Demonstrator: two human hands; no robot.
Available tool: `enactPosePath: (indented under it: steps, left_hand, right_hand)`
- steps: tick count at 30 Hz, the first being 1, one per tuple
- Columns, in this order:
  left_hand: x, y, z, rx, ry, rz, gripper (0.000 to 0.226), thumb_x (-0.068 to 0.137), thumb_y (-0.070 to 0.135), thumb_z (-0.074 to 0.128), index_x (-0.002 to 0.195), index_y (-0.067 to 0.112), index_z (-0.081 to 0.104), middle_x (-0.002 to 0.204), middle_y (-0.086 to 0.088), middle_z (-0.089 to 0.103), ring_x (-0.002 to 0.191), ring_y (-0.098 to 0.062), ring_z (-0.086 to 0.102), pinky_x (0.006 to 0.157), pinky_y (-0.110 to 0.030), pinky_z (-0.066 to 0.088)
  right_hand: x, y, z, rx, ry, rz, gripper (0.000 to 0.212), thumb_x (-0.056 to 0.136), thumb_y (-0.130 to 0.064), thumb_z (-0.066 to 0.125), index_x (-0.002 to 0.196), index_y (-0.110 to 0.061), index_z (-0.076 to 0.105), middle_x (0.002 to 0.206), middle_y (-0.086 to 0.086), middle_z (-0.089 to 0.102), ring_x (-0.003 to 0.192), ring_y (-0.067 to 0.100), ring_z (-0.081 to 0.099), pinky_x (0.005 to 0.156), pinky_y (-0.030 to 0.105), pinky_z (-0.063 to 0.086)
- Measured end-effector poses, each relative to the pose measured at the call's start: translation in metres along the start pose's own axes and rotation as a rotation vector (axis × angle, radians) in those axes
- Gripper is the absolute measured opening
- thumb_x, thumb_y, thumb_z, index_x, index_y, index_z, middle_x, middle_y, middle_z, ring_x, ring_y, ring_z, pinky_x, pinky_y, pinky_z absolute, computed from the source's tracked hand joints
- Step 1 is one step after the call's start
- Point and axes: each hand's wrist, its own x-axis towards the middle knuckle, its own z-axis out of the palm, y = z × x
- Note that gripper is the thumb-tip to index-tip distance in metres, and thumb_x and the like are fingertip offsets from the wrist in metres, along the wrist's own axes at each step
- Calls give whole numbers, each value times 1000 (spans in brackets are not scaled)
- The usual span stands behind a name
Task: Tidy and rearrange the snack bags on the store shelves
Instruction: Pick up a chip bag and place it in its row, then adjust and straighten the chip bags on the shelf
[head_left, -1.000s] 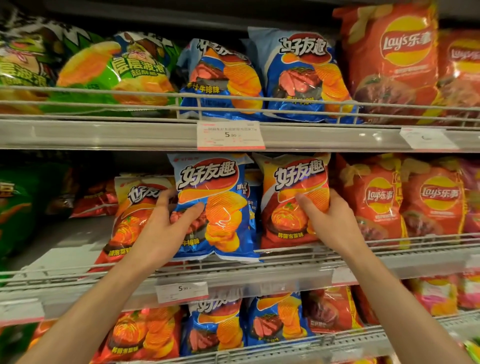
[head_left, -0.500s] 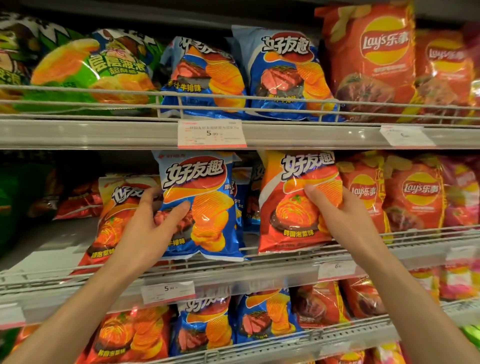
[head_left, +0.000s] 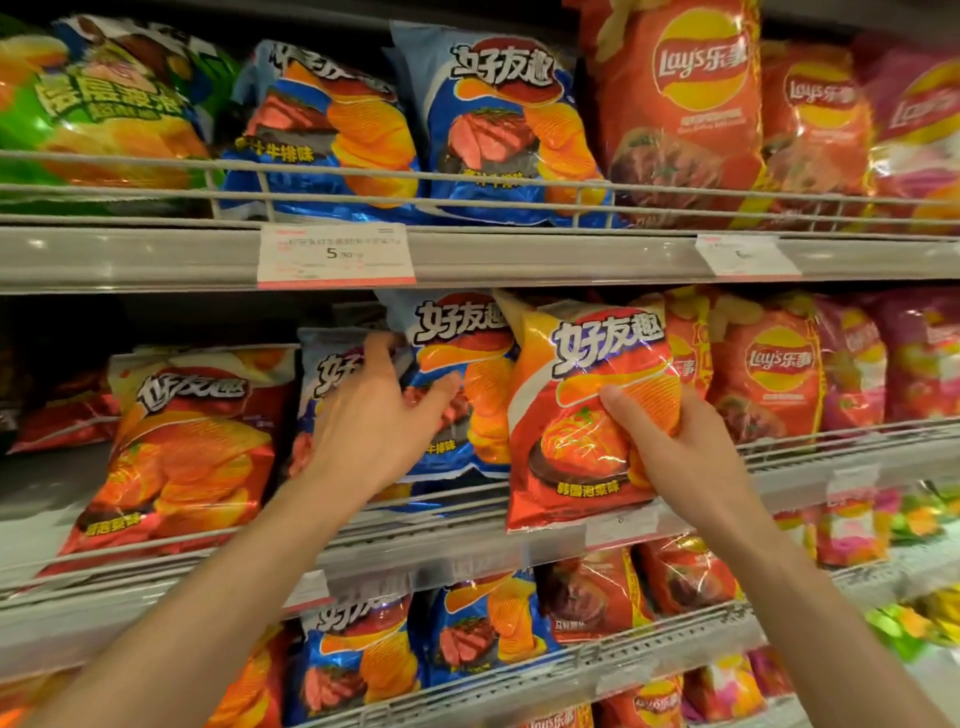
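On the middle shelf my right hand (head_left: 670, 447) grips an orange-red chip bag (head_left: 576, 415) by its right side and holds it out in front of the wire rail, tilted a little. My left hand (head_left: 374, 421) holds a blue chip bag (head_left: 467, 384) at its left edge, thumb across the front, fingers behind it. A second blue bag (head_left: 322, 374) stands just left of it, partly hidden by my hand. Another orange-red bag (head_left: 182, 452) of the same kind leans at the left of this shelf.
Red Lay's bags (head_left: 769, 374) fill the middle shelf to the right. The upper shelf carries green (head_left: 104, 104), blue (head_left: 498, 119) and red (head_left: 685, 104) bags behind a wire rail (head_left: 467, 179). A price tag (head_left: 335, 254) hangs on its edge. More bags stand on the lower shelf (head_left: 467, 634).
My right hand has pulled the orange-red bag forward and out over the rail. My left hand has slid the blue bag to the right, uncovering another blue bag behind it.
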Motion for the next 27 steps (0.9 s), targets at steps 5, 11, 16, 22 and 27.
enactPosePath:
  steps: [5, 11, 16, 22, 27]
  left_hand:
    - [8, 2, 31, 62, -63, 55, 64, 91, 68, 56, 132, 19, 48, 124, -10, 60, 110, -36, 62, 86, -46, 54]
    - [9, -11, 31, 46, -163, 150, 39, 102, 50, 50, 127, 21, 58, 117, -4, 62, 109, -25, 60, 82, -34, 42]
    - [6, -9, 28, -109, -235, 134, 37, 99, 44, 61, 129, 22, 62, 114, 12, 61, 109, -13, 62, 81, -28, 44]
    - [-6, -20, 4, -333, -30, 97, 28, 100, 40, 59, 126, 28, 61, 119, 12, 65, 100, 1, 61, 85, -25, 53]
    - [-30, -18, -6, -693, -227, -5, 61, 83, 75, 58, 132, 40, 54, 121, 18, 67, 102, 4, 68, 84, -25, 58]
  right_hand:
    - [2, 8, 0, 12, 3, 3, 29, 90, -53, 68, 109, -32, 68, 94, -24, 75, 88, -4, 72, 78, 23, 57]
    - [2, 11, -6, 81, -26, 27, 28, 89, -53, 68, 111, -36, 66, 94, -24, 75, 88, -2, 73, 69, 17, 57]
    - [-3, 7, -5, 110, -33, 40, 27, 89, -52, 67, 112, -38, 64, 94, -21, 76, 86, -3, 73, 60, 13, 56]
    - [-6, -6, 8, 84, -39, 25, 28, 89, -55, 66, 106, -33, 68, 92, -24, 75, 86, -4, 72, 69, 14, 53]
    - [-14, -26, 48, 136, -121, -22, 35, 87, -56, 67, 113, -31, 68, 96, -22, 77, 86, -5, 72, 64, 9, 53]
